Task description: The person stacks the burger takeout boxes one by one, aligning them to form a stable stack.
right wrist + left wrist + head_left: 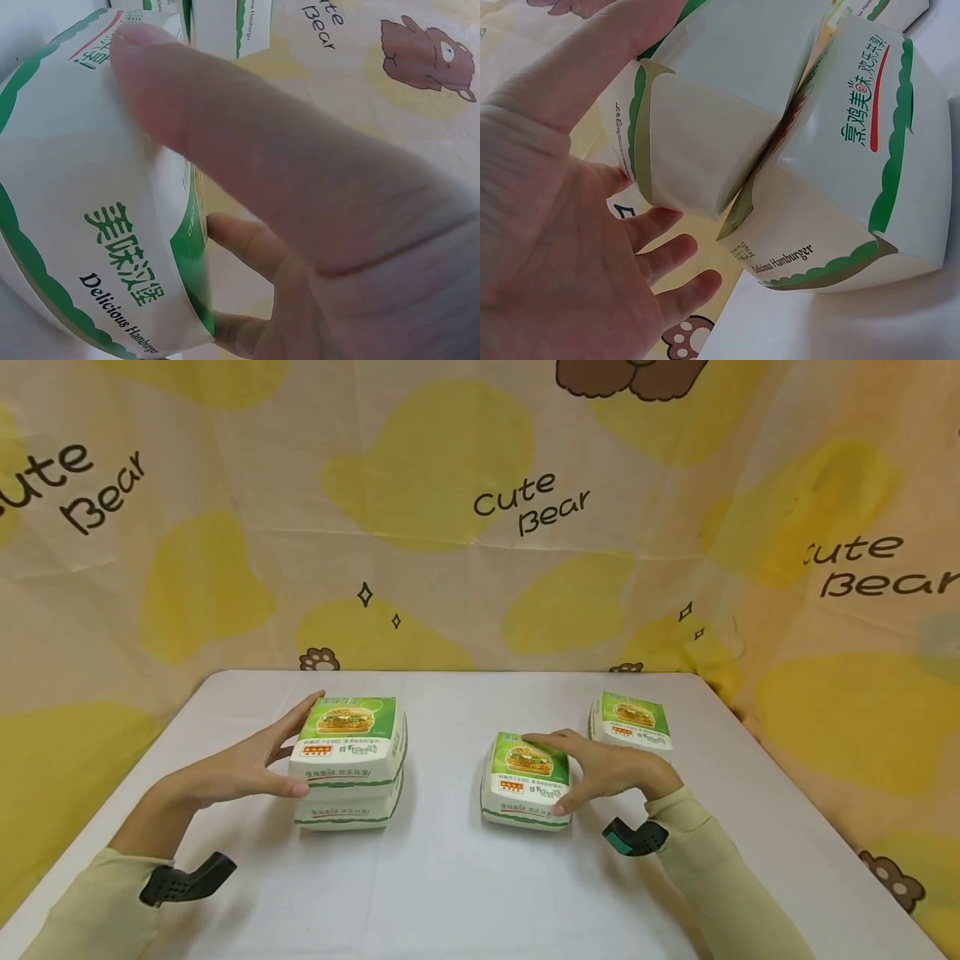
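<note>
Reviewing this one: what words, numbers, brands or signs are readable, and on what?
"Cute Bear": cloth, repeated.
"Delicious Hamburger": middle box and lower stacked box.
"美味汉堡": middle box.
"鸡美味,欢乐共享!": lower stacked box; first character unclear.
Other print: too small or blurred.

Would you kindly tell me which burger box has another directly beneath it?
The upper box, by the left hand; the lower box, the box by the right hand and the far-right box have none beneath.
</note>
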Tool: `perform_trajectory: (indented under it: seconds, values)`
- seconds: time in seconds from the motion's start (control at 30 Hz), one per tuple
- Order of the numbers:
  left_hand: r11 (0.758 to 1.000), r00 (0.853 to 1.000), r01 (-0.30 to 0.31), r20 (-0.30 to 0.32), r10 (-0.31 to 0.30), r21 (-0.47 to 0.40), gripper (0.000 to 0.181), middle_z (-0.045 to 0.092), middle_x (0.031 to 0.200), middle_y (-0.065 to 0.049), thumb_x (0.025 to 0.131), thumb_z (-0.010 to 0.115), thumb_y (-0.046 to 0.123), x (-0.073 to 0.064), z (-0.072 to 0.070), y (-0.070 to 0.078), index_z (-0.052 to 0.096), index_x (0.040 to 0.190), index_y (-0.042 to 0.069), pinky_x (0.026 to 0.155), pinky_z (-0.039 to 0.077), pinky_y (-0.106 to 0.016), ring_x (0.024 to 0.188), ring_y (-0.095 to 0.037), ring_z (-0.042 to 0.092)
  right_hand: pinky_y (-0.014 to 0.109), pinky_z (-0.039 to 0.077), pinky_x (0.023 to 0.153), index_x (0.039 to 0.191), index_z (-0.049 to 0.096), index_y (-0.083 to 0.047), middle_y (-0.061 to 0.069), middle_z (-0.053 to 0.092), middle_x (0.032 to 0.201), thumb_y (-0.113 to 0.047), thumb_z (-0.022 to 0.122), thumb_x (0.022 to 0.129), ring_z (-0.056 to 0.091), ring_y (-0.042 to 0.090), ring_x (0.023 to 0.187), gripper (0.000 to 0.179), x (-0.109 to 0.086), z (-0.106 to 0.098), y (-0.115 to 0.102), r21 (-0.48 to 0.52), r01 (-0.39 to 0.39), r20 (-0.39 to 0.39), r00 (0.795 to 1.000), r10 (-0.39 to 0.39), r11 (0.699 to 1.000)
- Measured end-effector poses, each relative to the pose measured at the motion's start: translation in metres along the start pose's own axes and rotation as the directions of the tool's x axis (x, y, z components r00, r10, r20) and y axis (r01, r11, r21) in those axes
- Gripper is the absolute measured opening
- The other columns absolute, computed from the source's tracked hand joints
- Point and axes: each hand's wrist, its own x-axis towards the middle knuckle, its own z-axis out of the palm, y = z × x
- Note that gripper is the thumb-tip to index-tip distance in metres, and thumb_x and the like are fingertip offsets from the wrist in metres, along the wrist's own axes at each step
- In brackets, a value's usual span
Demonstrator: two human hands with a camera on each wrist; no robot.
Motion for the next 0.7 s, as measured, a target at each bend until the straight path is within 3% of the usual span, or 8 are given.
perform_trajectory:
  seconds: [0.13, 0.2, 0.3, 0.37, 0.53, 0.6, 0.7]
  values:
    - [1.0, 1.0, -0.012, -0.005, 0.012, 0.015, 0.113, 0.0, 0.171, -0.018, 0.085, 0.073, 0.017, -0.001, 0.0003, 0.0005, -0.007, 0.163, 0.031, 0.11, 0.028, -0.074, 0.15, -0.048, 0.017, 0.062, 0.029, 0.119, 0.161, 0.026, -0.029, 0.009, 0.03, 0.162, -0.039, 0.084, 0.079, 0.033, 0.034, 0.148, 0.101, 0.0015, 0.0001, 0.0, -0.013, 0.007, -0.015, 1.0, -0.007, 1.0]
    - [1.0, 1.0, -0.008, -0.01, 0.008, 0.027, 0.113, 0.002, 0.171, -0.015, 0.085, 0.073, 0.017, -0.0012, 0.0003, 0.0005, -0.006, 0.163, 0.032, 0.116, 0.033, -0.058, 0.151, -0.041, 0.018, 0.062, 0.027, 0.119, 0.16, 0.027, -0.029, 0.009, 0.03, 0.162, -0.039, 0.083, 0.079, 0.032, 0.034, 0.148, 0.099, 0.0022, 0.0003, 0.0, -0.017, 0.006, -0.029, 1.0, -0.006, 1.0]
    - [0.999, 1.0, -0.004, -0.013, 0.004, 0.032, 0.112, 0.002, 0.171, -0.013, 0.085, 0.073, 0.017, -0.0013, -0.0002, -0.0002, -0.006, 0.163, 0.034, 0.113, 0.036, -0.031, 0.151, -0.04, 0.018, 0.064, 0.025, 0.12, 0.16, 0.027, -0.03, 0.01, 0.029, 0.163, -0.039, 0.081, 0.081, 0.03, 0.035, 0.15, 0.096, 0.0027, -0.0001, -0.0001, -0.01, 0.016, -0.049, 0.999, -0.016, 1.0]
    - [0.999, 1.0, 0.0, -0.014, 0.001, 0.039, 0.113, 0.002, 0.171, -0.012, 0.085, 0.073, 0.016, -0.0011, -0.0005, -0.0011, -0.006, 0.162, 0.037, 0.107, 0.04, -0.027, 0.15, -0.045, 0.021, 0.064, 0.025, 0.12, 0.16, 0.027, -0.03, 0.01, 0.028, 0.163, -0.039, 0.08, 0.082, 0.028, 0.036, 0.151, 0.095, 0.0026, -0.0002, -0.0004, -0.005, 0.024, -0.065, 0.998, -0.025, 1.0]
    - [0.999, 1.0, 0.0, -0.013, 0.0, 0.042, 0.113, 0.001, 0.171, -0.015, 0.084, 0.073, 0.016, -0.0002, -0.0005, -0.0023, -0.006, 0.161, 0.042, 0.104, 0.04, -0.06, 0.144, -0.058, 0.026, 0.066, 0.026, 0.118, 0.16, 0.026, -0.031, 0.01, 0.026, 0.164, -0.041, 0.078, 0.084, 0.027, 0.036, 0.151, 0.093, 0.0027, -0.0005, -0.0016, 0.019, 0.049, -0.108, 0.993, -0.047, 0.999]
    - [0.999, 1.0, 0.005, -0.013, -0.005, 0.042, 0.113, 0.001, 0.171, -0.016, 0.084, 0.073, 0.017, -0.0002, -0.0002, -0.0022, -0.006, 0.161, 0.042, 0.104, 0.04, -0.063, 0.144, -0.058, 0.027, 0.067, 0.029, 0.117, 0.16, 0.027, -0.031, 0.01, 0.027, 0.164, -0.041, 0.078, 0.085, 0.028, 0.036, 0.151, 0.092, 0.0029, -0.0007, -0.0026, 0.031, 0.055, -0.124, 0.991, -0.051, 0.998]
    - [0.999, 1.0, 0.004, -0.015, -0.004, 0.044, 0.113, 0.001, 0.171, -0.014, 0.084, 0.074, 0.017, -0.0007, 0.0, -0.0017, -0.006, 0.161, 0.042, 0.105, 0.041, -0.057, 0.145, -0.056, 0.026, 0.066, 0.032, 0.115, 0.16, 0.028, -0.031, 0.009, 0.027, 0.164, -0.04, 0.078, 0.085, 0.03, 0.035, 0.149, 0.09, 0.0035, -0.0009, -0.0032, 0.037, 0.069, -0.145, 0.987, -0.063, 0.997]
